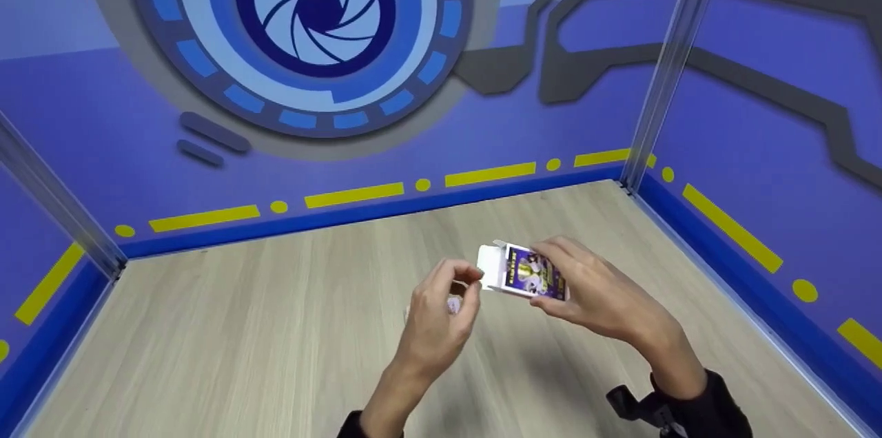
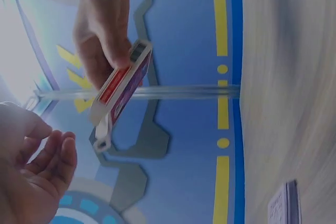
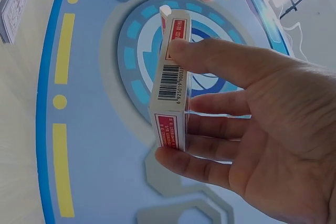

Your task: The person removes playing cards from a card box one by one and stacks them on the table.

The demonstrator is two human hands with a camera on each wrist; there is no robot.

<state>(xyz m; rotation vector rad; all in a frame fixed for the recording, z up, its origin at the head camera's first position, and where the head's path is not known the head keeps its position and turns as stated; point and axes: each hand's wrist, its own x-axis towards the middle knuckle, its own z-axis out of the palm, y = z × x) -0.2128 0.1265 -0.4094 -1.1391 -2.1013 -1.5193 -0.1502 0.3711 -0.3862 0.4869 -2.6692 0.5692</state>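
A small card box (image 1: 534, 273) with a purple printed front is held up off the table, its white end flap (image 1: 490, 266) standing out toward the left. My right hand (image 1: 596, 290) grips the box by its edges, thumb on the barcode side (image 3: 170, 82) and fingers along the opposite side. Close to the flap is my left hand (image 1: 441, 317), its fingers loosely bent with nothing between them; the left wrist view shows a gap between it and the box. On the table below lies a stack of cards (image 2: 284, 203), mostly hidden behind the left hand in the head view.
The pale wooden tabletop (image 1: 275, 328) is bounded by blue and purple printed panels (image 1: 386, 180) at the back and both sides. Clear upright posts (image 1: 665, 73) stand at the back corners. A black device (image 1: 661, 410) is worn at the right wrist.
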